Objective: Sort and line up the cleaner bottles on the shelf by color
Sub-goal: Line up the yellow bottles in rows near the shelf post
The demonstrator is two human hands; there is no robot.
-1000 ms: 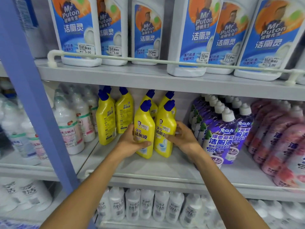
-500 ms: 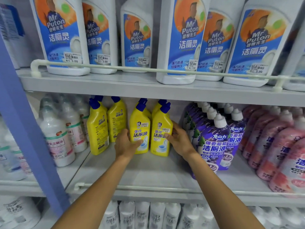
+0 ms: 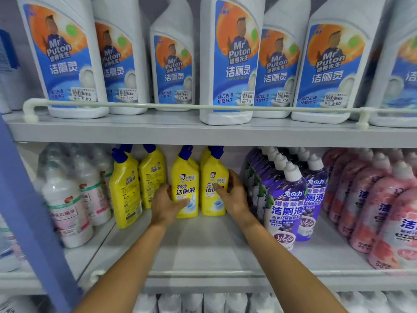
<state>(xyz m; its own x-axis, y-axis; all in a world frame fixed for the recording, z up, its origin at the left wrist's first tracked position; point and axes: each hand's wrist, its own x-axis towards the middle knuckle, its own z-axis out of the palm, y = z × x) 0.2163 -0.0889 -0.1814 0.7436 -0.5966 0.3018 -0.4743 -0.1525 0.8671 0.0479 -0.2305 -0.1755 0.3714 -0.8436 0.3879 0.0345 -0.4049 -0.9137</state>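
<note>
Two yellow cleaner bottles with blue caps stand side by side deep on the middle shelf (image 3: 203,245). My left hand (image 3: 165,205) grips the left one (image 3: 185,179), thumb across its label. My right hand (image 3: 232,195) grips the right one (image 3: 213,177), thumb on its front, fingers round its right side. Two more yellow bottles (image 3: 125,188) (image 3: 152,177) stand to the left with their backs turned outward. More yellow bottles hide behind the held pair.
Purple bottles (image 3: 285,199) stand in rows right of my right hand, pink ones (image 3: 381,204) further right. White bottles (image 3: 67,206) fill the left bay behind a blue upright (image 3: 33,211). Large white bottles (image 3: 230,64) line the upper shelf behind a rail.
Both hands have pushed the two yellow bottles back, deeper into the shelf, keeping hold of them. The camera has moved closer and tilted up.
</note>
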